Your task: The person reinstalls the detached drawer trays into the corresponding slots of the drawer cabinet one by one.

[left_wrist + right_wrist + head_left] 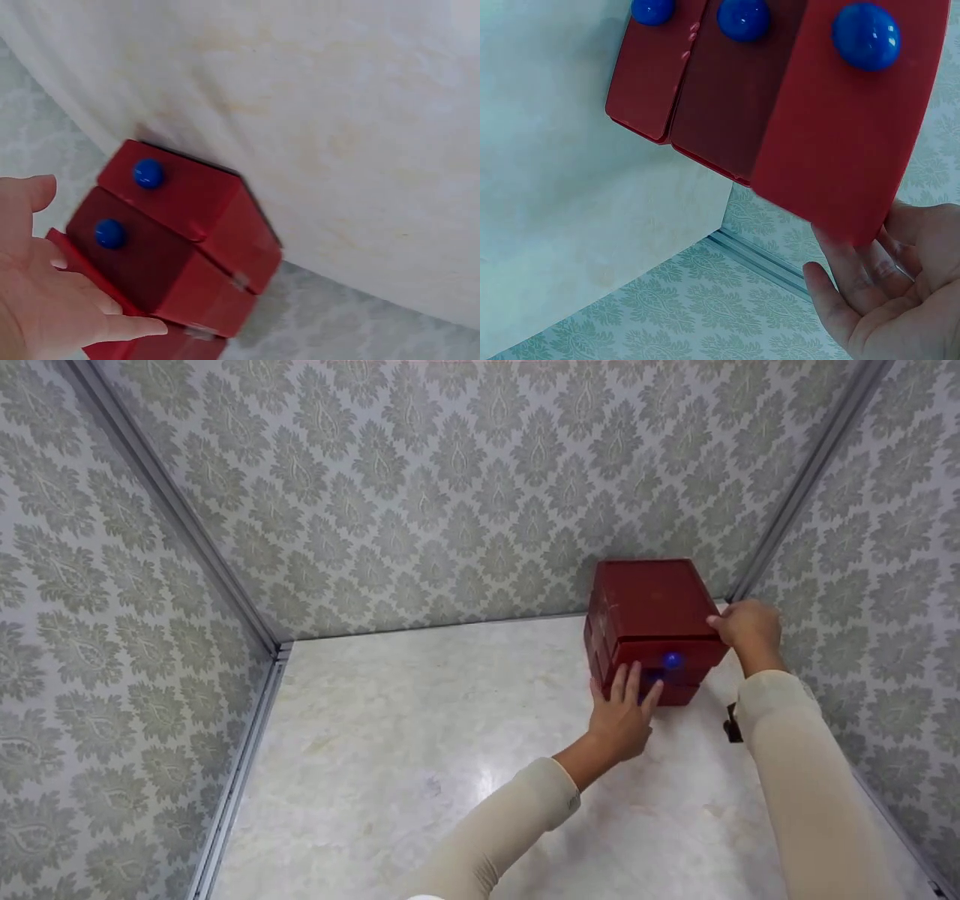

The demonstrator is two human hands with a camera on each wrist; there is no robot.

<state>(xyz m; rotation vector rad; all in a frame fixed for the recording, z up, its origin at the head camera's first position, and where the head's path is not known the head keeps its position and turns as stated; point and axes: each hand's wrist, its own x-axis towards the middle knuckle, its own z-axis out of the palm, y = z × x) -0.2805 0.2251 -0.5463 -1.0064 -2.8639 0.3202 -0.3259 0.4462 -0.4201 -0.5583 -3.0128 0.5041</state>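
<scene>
A dark red box [656, 600] of three stacked drawers, each with a blue knob [673, 660], stands on the table near the back wall. The top drawer [847, 127] juts out past the two below it. My right hand [750, 628] grips the jutting drawer at its front right corner, thumb over the upper edge and fingers behind the front panel. Held spread and nearly straight, the fingers of my left hand [622, 722] lie against the front left of the box. In the left wrist view, the lower two knobs [110, 233] show.
A small dark object [733, 725] lies on the pale table [390, 750], partly behind my right sleeve. Patterned wall panels [465, 495] with grey metal edging enclose the table at the back and both sides. The right panel is close beside my right hand.
</scene>
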